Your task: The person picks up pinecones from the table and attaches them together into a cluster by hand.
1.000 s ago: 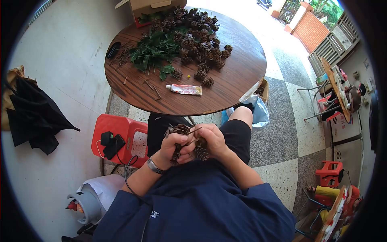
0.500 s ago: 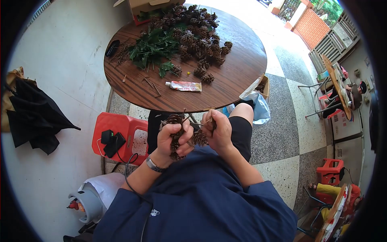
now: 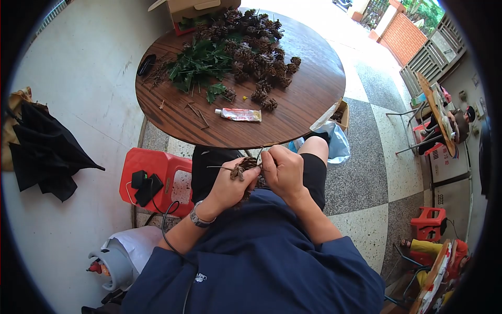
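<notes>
My left hand (image 3: pixel 230 186) is wrapped round brown pine cones (image 3: pixel 244 167) with thin stems, held over my lap just below the table's near edge. Close beside it, my right hand (image 3: pixel 285 168) is closed, with its thumb and fingers at a thin stem by the cones. Its fingers partly hide what they grip. On the round wooden table (image 3: pixel 308 99) lie a heap of pine cones (image 3: pixel 261 49), green leaves (image 3: pixel 201 65), and a white and red tube (image 3: pixel 239 114).
A red stool (image 3: pixel 149 167) with a black phone-like device (image 3: pixel 149 189) stands at left. A cable runs along my left arm. Dry twigs (image 3: pixel 198 114) and an open cardboard box (image 3: pixel 196 8) are on the table. A blue-white bag (image 3: pixel 334 144) hangs by my right knee. Other people sit at far right.
My left hand has turned over, its back now facing up round the cones. My right hand has come closer to it and closed further at a stem.
</notes>
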Action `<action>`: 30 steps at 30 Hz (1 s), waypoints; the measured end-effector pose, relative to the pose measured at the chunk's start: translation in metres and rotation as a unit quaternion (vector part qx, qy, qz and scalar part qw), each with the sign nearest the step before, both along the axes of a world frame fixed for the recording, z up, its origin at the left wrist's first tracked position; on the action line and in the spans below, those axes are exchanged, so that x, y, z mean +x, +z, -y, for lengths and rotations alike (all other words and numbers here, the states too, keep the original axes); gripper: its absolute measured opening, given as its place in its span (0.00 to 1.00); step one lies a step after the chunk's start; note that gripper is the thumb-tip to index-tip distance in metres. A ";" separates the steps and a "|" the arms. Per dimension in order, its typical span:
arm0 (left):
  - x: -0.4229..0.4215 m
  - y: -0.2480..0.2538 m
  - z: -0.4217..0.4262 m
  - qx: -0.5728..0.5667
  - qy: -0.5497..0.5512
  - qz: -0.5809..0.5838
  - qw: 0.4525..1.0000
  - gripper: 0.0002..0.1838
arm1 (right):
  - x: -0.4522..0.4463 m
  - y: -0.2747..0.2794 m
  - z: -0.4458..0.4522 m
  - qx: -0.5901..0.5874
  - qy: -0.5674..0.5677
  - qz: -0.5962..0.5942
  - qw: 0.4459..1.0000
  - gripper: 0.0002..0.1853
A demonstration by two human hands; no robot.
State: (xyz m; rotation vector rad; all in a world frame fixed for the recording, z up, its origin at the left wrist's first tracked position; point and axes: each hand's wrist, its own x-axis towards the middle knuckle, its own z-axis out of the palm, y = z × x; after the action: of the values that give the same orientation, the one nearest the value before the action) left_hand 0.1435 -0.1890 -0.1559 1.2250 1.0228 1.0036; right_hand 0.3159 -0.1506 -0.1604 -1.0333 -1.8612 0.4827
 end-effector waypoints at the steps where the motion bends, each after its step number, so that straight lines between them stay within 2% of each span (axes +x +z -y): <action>1: -0.002 0.003 0.000 -0.019 -0.028 0.019 0.999 0.09 | 0.004 -0.005 -0.004 -0.010 0.027 0.005 1.000 0.14; 2: -0.003 0.008 0.001 -0.039 -0.056 0.037 0.997 0.11 | 0.005 -0.007 -0.006 -0.021 0.055 0.010 0.998 0.14; 3: -0.005 0.011 0.001 -0.058 -0.084 0.056 0.993 0.13 | 0.005 -0.008 -0.004 -0.158 0.126 -0.093 0.975 0.15; 4: -0.008 0.008 0.001 -0.094 -0.106 0.105 0.984 0.13 | 0.004 -0.003 0.001 -0.290 0.193 -0.193 0.917 0.15; 5: -0.012 0.001 0.003 -0.130 -0.128 0.154 0.971 0.13 | 0.003 0.000 0.006 -0.413 0.252 -0.286 0.827 0.15; 6: -0.013 -0.003 0.006 -0.167 -0.148 0.202 0.954 0.13 | 0.002 -0.010 0.008 -0.443 0.266 -0.317 0.795 0.15; 8: -0.012 -0.002 0.012 -0.167 -0.151 0.287 0.931 0.11 | -0.006 -0.012 0.008 -0.498 0.292 -0.377 0.725 0.16; 9: -0.012 -0.003 0.014 -0.170 -0.152 0.307 0.924 0.12 | -0.010 -0.009 0.013 -0.492 0.244 -0.382 0.744 0.19; 10: -0.012 -0.003 0.015 -0.175 -0.152 0.328 0.916 0.13 | -0.009 -0.011 0.009 -0.514 0.326 -0.489 0.624 0.20; 11: -0.013 -0.006 0.013 -0.138 -0.189 0.401 0.886 0.14 | -0.006 -0.015 0.002 -0.520 0.399 -0.579 0.485 0.22; 13: -0.017 -0.014 0.005 -0.063 -0.259 0.535 0.802 0.17 | -0.002 -0.011 -0.009 -0.477 0.464 -0.671 0.326 0.25; 16: -0.016 -0.012 0.000 -0.149 -0.093 0.567 0.805 0.16 | 0.004 -0.001 -0.004 -0.453 0.302 -0.620 0.565 0.25; 17: -0.018 -0.023 -0.007 -0.143 -0.096 0.592 0.787 0.16 | -0.002 -0.009 -0.003 -0.403 0.207 -0.585 0.672 0.20; 20: -0.021 -0.027 -0.012 -0.145 -0.068 0.618 0.770 0.16 | 0.002 -0.016 -0.007 -0.376 0.081 -0.426 0.819 0.12; 21: -0.021 -0.027 -0.012 -0.150 -0.055 0.617 0.771 0.17 | 0.005 -0.019 -0.009 -0.389 0.087 -0.419 0.815 0.07; 24: -0.018 -0.030 -0.010 -0.157 -0.026 0.584 0.796 0.16 | -0.001 -0.019 -0.006 -0.360 0.113 -0.405 0.832 0.12; 25: -0.018 -0.030 -0.009 -0.156 -0.018 0.566 0.809 0.16 | 0.002 -0.020 -0.007 -0.365 0.157 -0.401 0.826 0.15; 28: -0.014 -0.031 -0.008 -0.155 0.003 0.511 0.845 0.16 | -0.003 -0.016 0.004 -0.258 0.142 -0.148 0.944 0.15; 30: -0.012 -0.030 -0.006 -0.156 0.012 0.469 0.869 0.15 | -0.008 -0.011 0.010 -0.202 0.125 -0.077 0.968 0.13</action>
State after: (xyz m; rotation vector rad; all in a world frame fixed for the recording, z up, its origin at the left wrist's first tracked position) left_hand 0.1311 -0.1828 -0.1855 0.3393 0.3855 1.2019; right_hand 0.3080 -0.1605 -0.1716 -0.9886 -1.8008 1.0970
